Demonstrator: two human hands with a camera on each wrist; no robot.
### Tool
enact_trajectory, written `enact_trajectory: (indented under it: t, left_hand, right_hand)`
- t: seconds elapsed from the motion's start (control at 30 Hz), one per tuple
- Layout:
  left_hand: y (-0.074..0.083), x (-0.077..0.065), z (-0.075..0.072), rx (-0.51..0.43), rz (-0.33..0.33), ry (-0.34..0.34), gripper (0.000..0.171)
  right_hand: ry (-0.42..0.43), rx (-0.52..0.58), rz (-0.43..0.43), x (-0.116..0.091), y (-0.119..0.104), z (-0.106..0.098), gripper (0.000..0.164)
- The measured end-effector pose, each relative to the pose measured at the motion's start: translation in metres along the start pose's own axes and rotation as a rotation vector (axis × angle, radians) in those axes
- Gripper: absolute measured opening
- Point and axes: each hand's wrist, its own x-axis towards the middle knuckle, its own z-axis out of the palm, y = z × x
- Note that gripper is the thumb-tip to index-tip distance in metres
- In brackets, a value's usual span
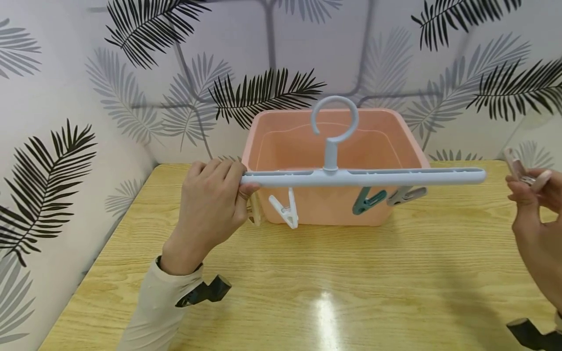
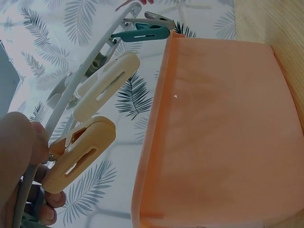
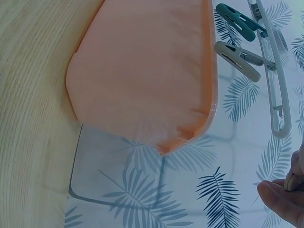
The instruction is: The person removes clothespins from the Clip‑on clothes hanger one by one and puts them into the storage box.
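My left hand (image 1: 212, 207) grips the left end of a pale blue-grey clip hanger (image 1: 412, 177), held level with its round hook upward. From its bar hang a white clothespin (image 1: 287, 214), a teal clothespin (image 1: 366, 202), a grey clothespin (image 1: 408, 195) and a tan clothespin (image 2: 80, 156), the last close by my left fingers. At far right, my right hand (image 1: 537, 209) pinches a pale pinkish clothespin (image 1: 515, 165), apart from the hanger's free right end. In the right wrist view, the fingers mostly hide that clothespin.
Behind and below the hanger, a peach plastic tub (image 1: 325, 209) stands on the wooden table (image 1: 281, 282), against a wall covering (image 1: 219, 58) with leaf prints. The tub's inside is only partly visible.
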Motion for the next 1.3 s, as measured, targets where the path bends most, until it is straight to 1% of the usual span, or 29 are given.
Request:
enact_trajectory:
  t: [0.07, 0.23, 0.27, 0.3, 0.43, 0.57, 0.67, 0.87, 0.97, 1.13, 1.3]
  left_hand:
    - [0.0, -0.001, 0.0, -0.001, 0.001, 0.001, 0.034]
    - [-0.001, -0.002, 0.001, -0.008, 0.012, 0.018, 0.035]
    - [-0.001, -0.002, 0.001, -0.009, 0.015, 0.019, 0.035]
    - [-0.001, -0.002, 0.001, -0.009, 0.017, 0.019, 0.035]
    - [-0.001, -0.002, -0.001, -0.01, 0.019, 0.01, 0.035]
    - [-0.001, -0.002, -0.002, -0.009, 0.017, 0.001, 0.035]
    - [-0.001, -0.003, -0.003, -0.008, 0.015, -0.005, 0.036]
    - [-0.001, -0.002, -0.004, -0.011, 0.018, -0.007, 0.042]
    - [-0.001, -0.002, -0.003, -0.01, 0.019, -0.003, 0.041]
    - [-0.001, -0.002, -0.003, -0.006, 0.022, 0.007, 0.039]
    - [-0.002, -0.003, -0.005, 0.002, 0.023, 0.009, 0.05]
  right_hand:
    - [0.004, 0.007, 0.012, 0.002, 0.002, 0.002, 0.03]
    - [0.1, 0.224, 0.069, 0.005, 0.01, 0.015, 0.026]
    - [0.097, 0.232, 0.075, 0.006, 0.011, 0.016, 0.026]
    - [0.108, 0.263, 0.082, 0.007, 0.012, 0.018, 0.028]
    - [0.04, 0.199, 0.045, 0.013, 0.013, 0.017, 0.029]
    - [-0.079, 0.082, 0.006, 0.019, 0.009, 0.012, 0.03]
    - [-0.124, 0.042, -0.002, 0.022, 0.007, 0.012, 0.031]
    - [-0.171, 0.042, -0.043, 0.032, 0.008, 0.02, 0.032]
    - [-0.193, 0.068, -0.058, 0.04, 0.008, 0.024, 0.029]
    - [-0.23, 0.049, -0.042, 0.046, 0.008, 0.029, 0.03]
    - [-0.251, 0.008, -0.045, 0.05, 0.006, 0.032, 0.031]
